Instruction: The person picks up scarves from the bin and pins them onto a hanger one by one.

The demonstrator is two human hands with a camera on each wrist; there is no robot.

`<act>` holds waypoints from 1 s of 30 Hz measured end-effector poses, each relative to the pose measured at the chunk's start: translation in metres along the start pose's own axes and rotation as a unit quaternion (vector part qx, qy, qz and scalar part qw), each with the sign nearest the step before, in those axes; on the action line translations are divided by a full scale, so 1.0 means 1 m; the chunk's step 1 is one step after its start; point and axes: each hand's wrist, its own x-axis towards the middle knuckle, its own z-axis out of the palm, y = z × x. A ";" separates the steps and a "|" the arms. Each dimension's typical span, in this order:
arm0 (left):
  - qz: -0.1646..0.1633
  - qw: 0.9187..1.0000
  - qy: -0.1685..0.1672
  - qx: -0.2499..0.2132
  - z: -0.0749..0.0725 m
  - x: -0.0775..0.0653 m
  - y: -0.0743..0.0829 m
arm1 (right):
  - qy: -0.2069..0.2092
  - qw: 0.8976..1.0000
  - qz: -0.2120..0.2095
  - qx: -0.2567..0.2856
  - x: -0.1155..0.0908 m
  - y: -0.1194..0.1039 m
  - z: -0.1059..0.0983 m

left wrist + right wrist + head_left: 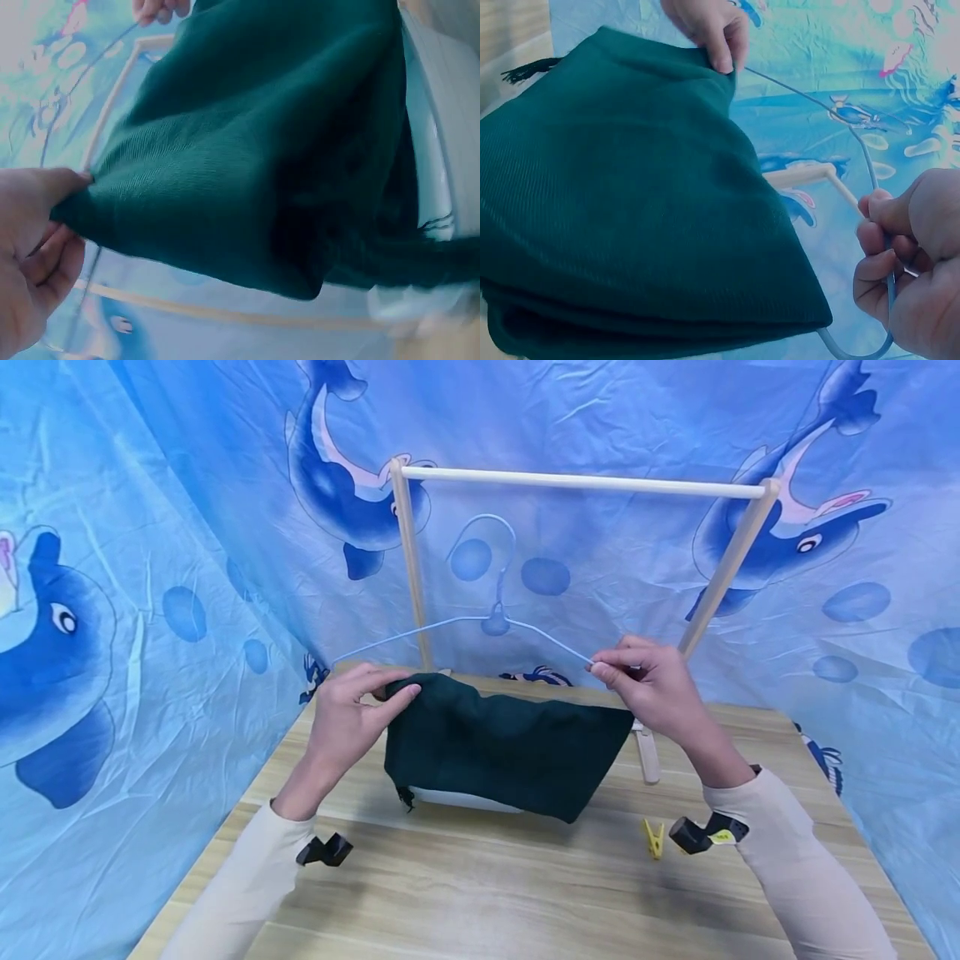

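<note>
A dark green scarf [502, 747] with a tasselled end hangs folded at a light blue wire hanger [547, 632], whose hook points up. My left hand [356, 702] pinches the scarf's upper left corner between thumb and fingers, as the left wrist view also shows at the cloth edge [82, 206]. My right hand [648, 681] grips the hanger's right end, its fingers curled round the wire [870, 161]. In the right wrist view the hanger's bottom loop comes out from under the scarf's corner. Most of the lower bar is hidden by the cloth.
Behind the hanger stands a wooden rack with a white crossbar [585, 482]. A yellow clothes peg [654, 839] lies on the wooden table [480, 893] at right. Part of a white object [465, 800] shows beneath the scarf. A blue dolphin-print curtain [187, 527] surrounds the table.
</note>
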 end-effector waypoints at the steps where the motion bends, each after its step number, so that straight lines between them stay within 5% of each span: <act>1: -0.006 1.000 0.006 0.003 -0.001 0.000 0.003 | 0.003 1.000 0.002 -0.003 0.000 0.000 0.001; 6: -0.079 0.996 -0.010 -0.025 -0.009 0.001 0.017 | 0.023 0.999 0.019 -0.019 -0.001 0.000 0.003; 9: -0.149 0.986 -0.034 -0.062 -0.012 0.001 0.024 | 0.029 0.999 0.021 -0.027 -0.002 0.001 0.005; 12: -0.185 0.978 -0.052 -0.082 -0.014 0.000 0.029 | 0.031 0.999 0.015 -0.033 -0.002 0.001 0.007; 19: -0.195 0.977 -0.057 -0.068 -0.018 -0.007 0.028 | 0.033 0.999 0.003 -0.015 -0.001 0.002 0.005; 30: -0.177 0.981 -0.076 0.037 -0.015 -0.017 0.019 | 0.028 0.999 -0.022 0.007 -0.001 0.001 0.000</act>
